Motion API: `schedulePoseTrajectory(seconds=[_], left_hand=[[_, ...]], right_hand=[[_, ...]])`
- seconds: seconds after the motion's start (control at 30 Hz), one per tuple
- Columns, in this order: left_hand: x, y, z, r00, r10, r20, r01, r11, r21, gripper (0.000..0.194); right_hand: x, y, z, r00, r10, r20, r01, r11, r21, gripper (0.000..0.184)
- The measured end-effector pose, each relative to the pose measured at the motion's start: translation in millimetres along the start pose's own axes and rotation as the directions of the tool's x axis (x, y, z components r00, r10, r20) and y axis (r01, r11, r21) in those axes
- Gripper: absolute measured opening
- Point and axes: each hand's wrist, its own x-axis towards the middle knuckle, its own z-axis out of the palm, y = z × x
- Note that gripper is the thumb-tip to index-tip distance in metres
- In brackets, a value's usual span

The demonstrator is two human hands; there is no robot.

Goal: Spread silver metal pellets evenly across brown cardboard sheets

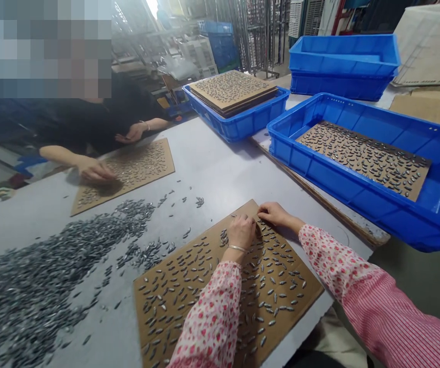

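Note:
A brown cardboard sheet [181,286] lies on the table before me, dotted with small grey spindle-shaped metal pieces [276,296] set apart from each other. My left hand [242,232] is over the sheet's far part, its fingers curled down; whatever they hold is hidden. Beside its wrist sits a small cluster of the same pieces [224,237]. At the sheet's far right edge, my right hand [276,213] has thumb and fingertips pressed together, close to the left hand. I cannot make out what is in that pinch.
A large heap of loose pieces [51,276] spreads over the left of the table. Across from me, a co-worker's hand [95,169] works over another cardboard sheet [147,163]. Blue trays [235,128] with covered sheets stand behind; another blue tray [358,189] is at right.

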Motion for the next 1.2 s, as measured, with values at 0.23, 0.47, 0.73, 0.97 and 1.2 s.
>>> schedulePoseTrajectory(seconds=[0.23,0.47,0.73,0.97,1.2], left_hand=[[-14,-49,20.9,0.982,-0.17,-0.085,0.142,0.953,-0.266,0.024],[-20,-73,3.7,0.941,-0.337,-0.021,0.321,0.913,-0.25,0.021],[-24,-57,-1.2,0.981,-0.183,0.069,0.189,0.976,-0.106,0.019],[-20,-43,4.9,0.993,-0.113,0.013,0.114,0.988,-0.107,0.019],[-14,-65,18.5,0.946,-0.283,-0.161,0.246,0.945,-0.217,0.026]], right_hand=[[25,-18,19,0.998,-0.058,-0.002,0.057,0.997,-0.059,0.017],[34,-58,20,0.979,-0.123,0.162,0.169,0.935,-0.31,0.02],[14,-45,-14,0.975,-0.001,0.224,0.075,0.944,-0.323,0.02],[19,-13,-1,0.993,0.009,0.119,0.027,0.956,-0.291,0.02],[39,-41,29,0.996,-0.077,0.048,0.088,0.943,-0.322,0.02]])
